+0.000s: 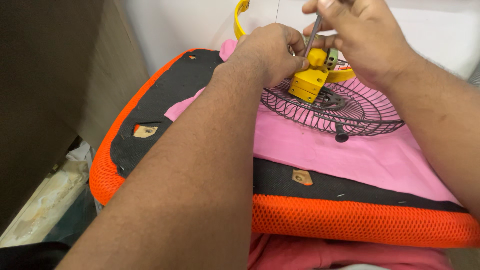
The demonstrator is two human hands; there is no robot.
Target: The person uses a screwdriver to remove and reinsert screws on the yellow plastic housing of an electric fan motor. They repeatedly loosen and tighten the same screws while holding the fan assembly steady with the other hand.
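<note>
Yellow plastic fan motor bracket, blocky with a rounded top, sits at the hub of the dark round wire fan grille, far centre of the view, both hands on it. Nearest the camera: orange mesh cushion with a black fabric top, front edge bright orange, two small torn spots in the black cover showing tan underneath. Pink cloth lies spread over the cushion, grille resting on it, dished side up, a small black knob at the grille's near rim. Left forearm runs from the bottom of the frame up across the cushion; left hand is curled closed around the upper left side of the bracket, thumb and fingertips pressed on it. Right hand comes in from the right, fingers pinched tight on a thin grey metal screwdriver shaft, which stands tilted with its tip down at the bracket's top; handle hidden inside the hand. Yellow plastic ring, curved, partly shows behind the left hand and again just right of the bracket. White surface beyond that. Brown board wall on the left, debris on the floor below it.
</note>
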